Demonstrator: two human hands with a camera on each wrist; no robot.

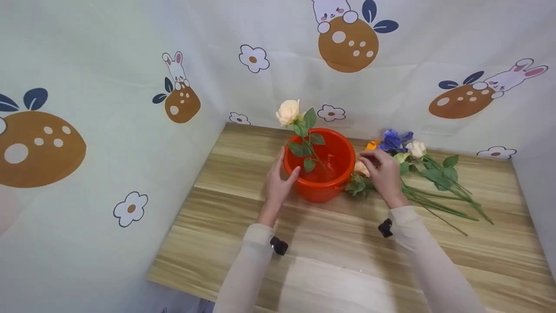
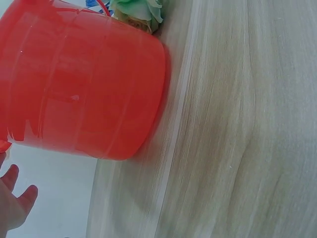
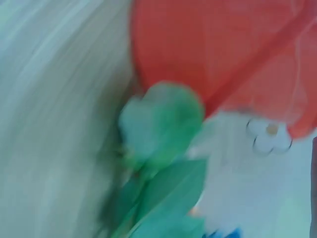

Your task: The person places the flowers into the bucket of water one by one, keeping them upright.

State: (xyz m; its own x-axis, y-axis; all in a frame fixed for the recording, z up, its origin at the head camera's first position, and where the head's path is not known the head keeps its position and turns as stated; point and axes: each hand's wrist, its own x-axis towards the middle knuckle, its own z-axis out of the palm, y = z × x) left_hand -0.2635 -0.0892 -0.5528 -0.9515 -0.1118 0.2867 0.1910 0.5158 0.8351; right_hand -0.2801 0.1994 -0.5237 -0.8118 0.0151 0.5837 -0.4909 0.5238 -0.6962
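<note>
A red bucket (image 1: 319, 191) stands on the wooden table, with one cream rose (image 1: 288, 112) leaning inside it, its leafy stem against the rim. My left hand (image 1: 280, 180) is at the bucket's left side, thumb and fingers spread near the rim. In the left wrist view, its fingers (image 2: 27, 198) show beside the bucket's top. My right hand (image 1: 384, 174) hovers just right of the bucket, fingers loosely bent, nothing visible between them. Below its fingertips lies a peach rose (image 1: 361, 168) with green leaves. The right wrist view shows a blurred rose (image 3: 163, 121) against the bucket.
More flowers lie to the right: a blue flower (image 1: 392, 140), an orange flower (image 1: 372, 145) and a pale rose (image 1: 417, 148). Their green stems (image 1: 447, 206) spread over the table toward the right. A printed curtain (image 1: 278, 82) hangs close behind the bucket and flowers.
</note>
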